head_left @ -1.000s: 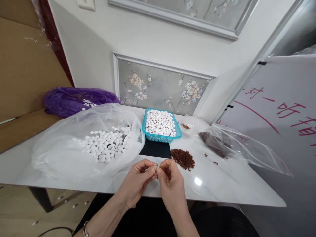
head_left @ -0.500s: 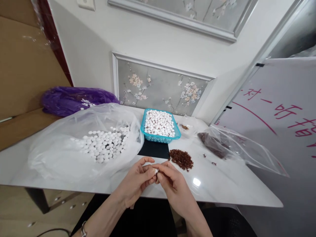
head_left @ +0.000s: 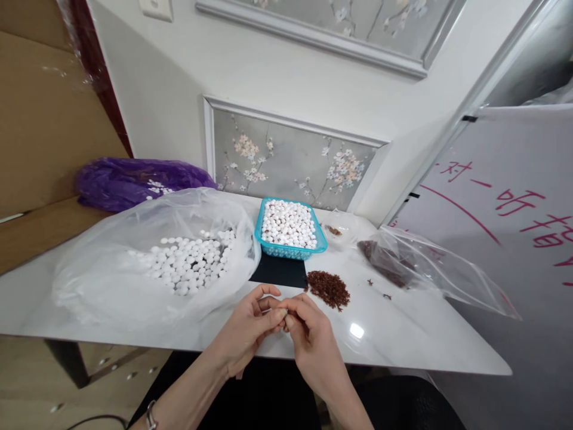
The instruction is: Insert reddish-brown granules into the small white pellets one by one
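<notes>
My left hand (head_left: 249, 332) and my right hand (head_left: 308, 337) meet over the near edge of the white table (head_left: 403, 334), fingertips pinched together on a small white bead that is almost hidden between them. A pile of small dark red bits (head_left: 330, 289) lies just beyond my right hand. A clear plastic bag (head_left: 111, 280) to the left holds several white beads (head_left: 188, 263). A turquoise basket (head_left: 313, 248) full of white beads stands behind on a black mat (head_left: 280, 272).
A purple plastic bag (head_left: 129, 179) lies at the back left. A clear zip bag (head_left: 425, 266) with dark red bits rests on the right. A white board with red writing (head_left: 501, 203) leans at the right. Cardboard (head_left: 40, 119) stands on the left.
My hands have closed tighter together, and the white bead seen between the fingertips earlier is now mostly covered. My right forearm has shifted slightly.
</notes>
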Tool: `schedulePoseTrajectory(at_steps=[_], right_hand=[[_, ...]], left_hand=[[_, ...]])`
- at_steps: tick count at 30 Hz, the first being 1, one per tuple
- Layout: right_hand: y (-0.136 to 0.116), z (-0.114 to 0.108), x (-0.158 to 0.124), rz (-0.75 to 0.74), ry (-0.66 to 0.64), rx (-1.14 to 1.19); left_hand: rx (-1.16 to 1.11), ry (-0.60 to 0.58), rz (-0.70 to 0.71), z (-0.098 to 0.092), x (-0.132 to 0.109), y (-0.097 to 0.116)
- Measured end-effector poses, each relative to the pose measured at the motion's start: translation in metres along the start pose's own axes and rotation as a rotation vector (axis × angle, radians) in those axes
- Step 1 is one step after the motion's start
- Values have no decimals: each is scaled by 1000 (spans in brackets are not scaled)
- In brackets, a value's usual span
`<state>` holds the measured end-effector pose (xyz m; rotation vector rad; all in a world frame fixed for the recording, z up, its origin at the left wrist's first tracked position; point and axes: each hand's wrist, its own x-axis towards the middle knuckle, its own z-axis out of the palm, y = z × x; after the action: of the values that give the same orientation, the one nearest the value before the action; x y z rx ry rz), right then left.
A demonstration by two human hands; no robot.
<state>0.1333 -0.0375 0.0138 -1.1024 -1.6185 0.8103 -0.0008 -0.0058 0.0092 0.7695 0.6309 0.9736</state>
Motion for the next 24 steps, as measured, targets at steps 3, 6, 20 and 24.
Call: schedulePoseTrajectory(at_steps=[3, 6, 20, 24], right_hand=[[3, 2, 0, -11, 18, 7], [5, 1, 0, -8, 25, 30], [0, -10, 6, 21, -94, 7], [-1, -22, 26, -34, 7, -122]], left_hand=[[19, 0, 6, -1, 0, -1], [31, 0, 19, -1, 1, -2], [-5, 27, 8, -3, -1, -5], [100, 62, 69, 1, -14, -1]])
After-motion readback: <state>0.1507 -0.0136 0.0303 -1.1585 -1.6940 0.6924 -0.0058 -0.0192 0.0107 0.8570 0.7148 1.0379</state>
